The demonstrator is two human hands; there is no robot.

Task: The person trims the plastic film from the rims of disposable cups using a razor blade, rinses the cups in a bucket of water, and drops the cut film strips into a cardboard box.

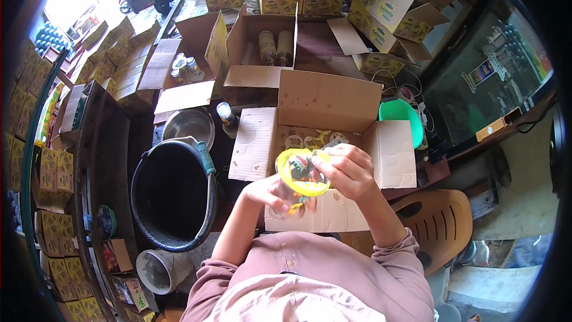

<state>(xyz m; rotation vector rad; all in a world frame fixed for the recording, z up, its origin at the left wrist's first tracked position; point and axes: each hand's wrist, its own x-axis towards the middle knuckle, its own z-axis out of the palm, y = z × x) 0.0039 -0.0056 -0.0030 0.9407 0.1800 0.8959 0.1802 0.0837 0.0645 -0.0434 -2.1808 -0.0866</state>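
A clear plastic jar with a yellow rim is tilted in front of my chest. My left hand is wrapped round its side, with the fingers partly blurred. At the right of the rim, my right hand pinches something small and yellowish that I cannot make out. Colourful print shows on or through the jar. Behind and below both hands stands an open cardboard box, with several clear pieces with yellow parts inside.
A large black bucket stands at the left beside a metal bowl and a small bottle. A green basin is right of the box. Open cartons lie behind; a brown chair is at the right.
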